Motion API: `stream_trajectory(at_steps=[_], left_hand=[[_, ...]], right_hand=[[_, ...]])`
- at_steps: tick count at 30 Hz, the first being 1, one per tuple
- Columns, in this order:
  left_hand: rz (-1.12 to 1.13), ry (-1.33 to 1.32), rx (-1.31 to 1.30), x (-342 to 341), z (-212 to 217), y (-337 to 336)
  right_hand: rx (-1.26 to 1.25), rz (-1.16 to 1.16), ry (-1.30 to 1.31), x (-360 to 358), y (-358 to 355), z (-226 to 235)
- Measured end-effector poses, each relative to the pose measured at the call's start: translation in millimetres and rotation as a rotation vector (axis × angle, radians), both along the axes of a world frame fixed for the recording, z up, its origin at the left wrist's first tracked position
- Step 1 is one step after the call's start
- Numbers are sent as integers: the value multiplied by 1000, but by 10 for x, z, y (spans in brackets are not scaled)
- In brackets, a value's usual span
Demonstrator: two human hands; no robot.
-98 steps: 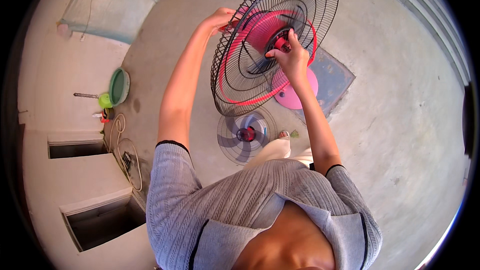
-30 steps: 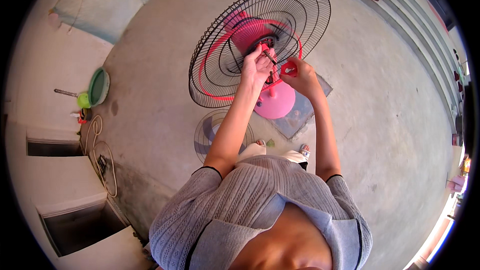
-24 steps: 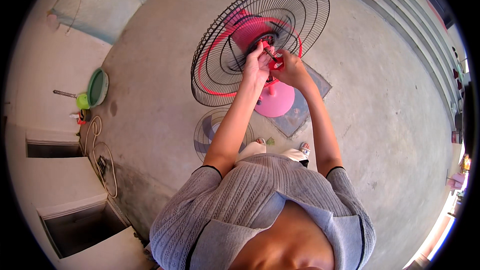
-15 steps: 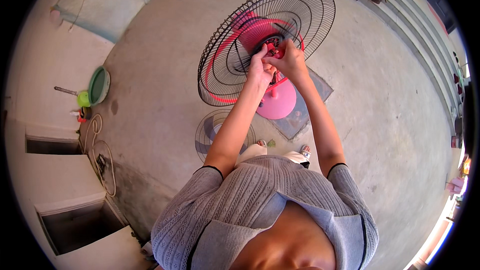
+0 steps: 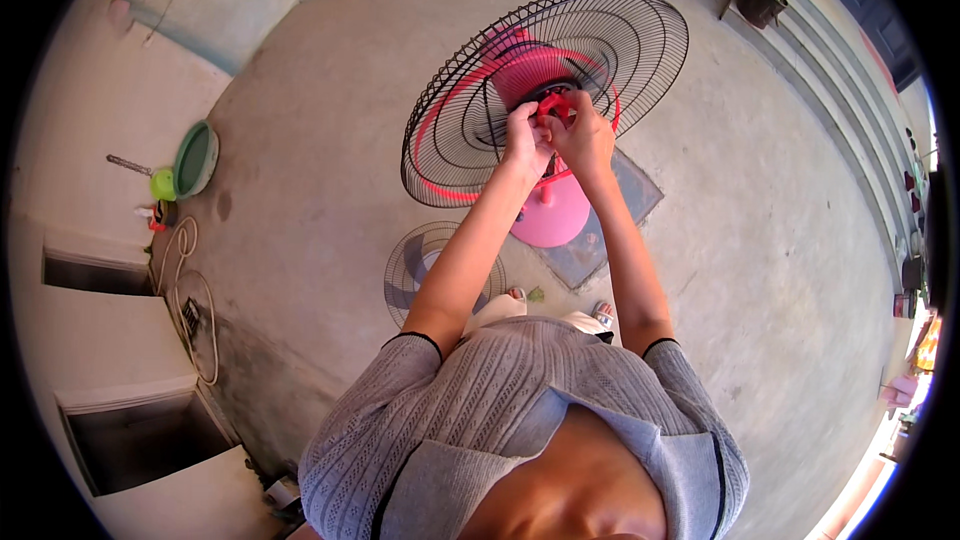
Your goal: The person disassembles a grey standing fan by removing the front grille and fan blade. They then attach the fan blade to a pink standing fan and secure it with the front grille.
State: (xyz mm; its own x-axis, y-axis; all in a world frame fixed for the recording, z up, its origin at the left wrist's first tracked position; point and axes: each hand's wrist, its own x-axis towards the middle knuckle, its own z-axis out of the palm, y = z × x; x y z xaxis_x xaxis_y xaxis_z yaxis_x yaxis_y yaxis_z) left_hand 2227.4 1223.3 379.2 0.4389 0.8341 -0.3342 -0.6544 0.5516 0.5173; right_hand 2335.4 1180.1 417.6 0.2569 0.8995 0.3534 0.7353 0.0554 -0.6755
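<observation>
In front of me stands a fan with a wide black wire grille [image 5: 640, 45], tilted, with a red ring and a pink round base [image 5: 556, 218]. Both my hands are raised at its hub. My right hand [image 5: 586, 140] pinches a small red plastic piece [image 5: 553, 106] in front of the grille's centre. My left hand [image 5: 525, 143] is closed against the same piece from the left, its thumb upward and its other fingers curled. The fingers partly cover the piece, so its exact shape and whether it touches the shaft are hidden.
A second round wire grille [image 5: 408, 265] lies on the concrete floor near my feet. The fan base stands by a dark square floor plate [image 5: 632, 202]. At left are a green basin [image 5: 197, 160] and a coiled hose [image 5: 180, 250]. Steps [image 5: 840, 90] with potted plants [image 5: 760, 2] run along the right.
My right fingers have shifted around the red piece, which shows more clearly now. Both hands stay at the hub. The whole view has shifted slightly.
</observation>
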Motion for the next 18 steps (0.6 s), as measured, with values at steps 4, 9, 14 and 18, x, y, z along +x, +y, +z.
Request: stream_trajectory(at_steps=[4, 9, 14, 18], left_hand=[[96, 0, 23, 87, 168, -69], [29, 67, 49, 56, 280, -145], [-27, 359, 123, -8, 206, -207], [123, 964, 813, -301, 698, -787]], right_hand=[[149, 12, -68, -38, -18, -73], [218, 47, 44, -51, 48, -169], [306, 17, 90, -100, 81, -321], [311, 65, 136, -112, 11, -248]])
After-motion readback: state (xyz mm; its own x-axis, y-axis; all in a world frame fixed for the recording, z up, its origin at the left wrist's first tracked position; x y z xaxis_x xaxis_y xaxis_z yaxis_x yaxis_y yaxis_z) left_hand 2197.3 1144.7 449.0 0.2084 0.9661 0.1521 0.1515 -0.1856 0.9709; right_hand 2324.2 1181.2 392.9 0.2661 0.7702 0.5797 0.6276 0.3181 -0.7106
